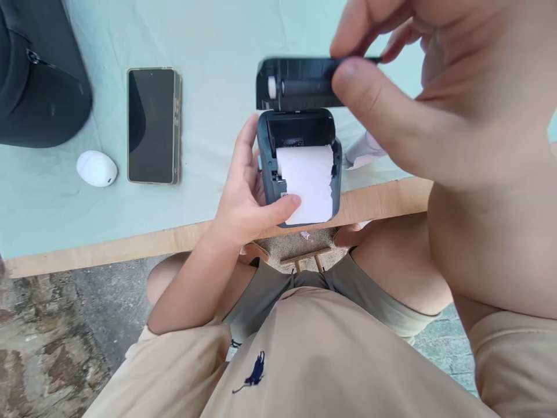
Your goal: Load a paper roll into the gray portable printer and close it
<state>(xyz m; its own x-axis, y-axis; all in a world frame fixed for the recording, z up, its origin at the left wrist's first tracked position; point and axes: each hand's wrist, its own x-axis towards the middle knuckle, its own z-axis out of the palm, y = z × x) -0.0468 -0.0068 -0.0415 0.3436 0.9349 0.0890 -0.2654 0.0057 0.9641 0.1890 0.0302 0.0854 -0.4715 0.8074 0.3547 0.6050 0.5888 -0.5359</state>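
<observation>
A small dark portable receipt printer (pixel 263 191) is held over the table's front edge in my left hand (pixel 243 203). The thumb of that hand presses on the white paper (pixel 310 180) that comes out of the printer and lies over its front. Its far edge is torn unevenly on the right side. The printer's black lid (pixel 304 81) stands raised at the back, showing a roller with a white end. My right hand (pixel 391 87) pinches the right part of this lid between thumb and fingers.
A smartphone (pixel 151 125) lies left of the printer, with a white oval case (pixel 96 168) beside it. At the far left stands a black zipped bag (pixel 39 75). A paper roll (pixel 363 148) lies behind my right hand. The table (pixel 108 244) has a wooden front edge.
</observation>
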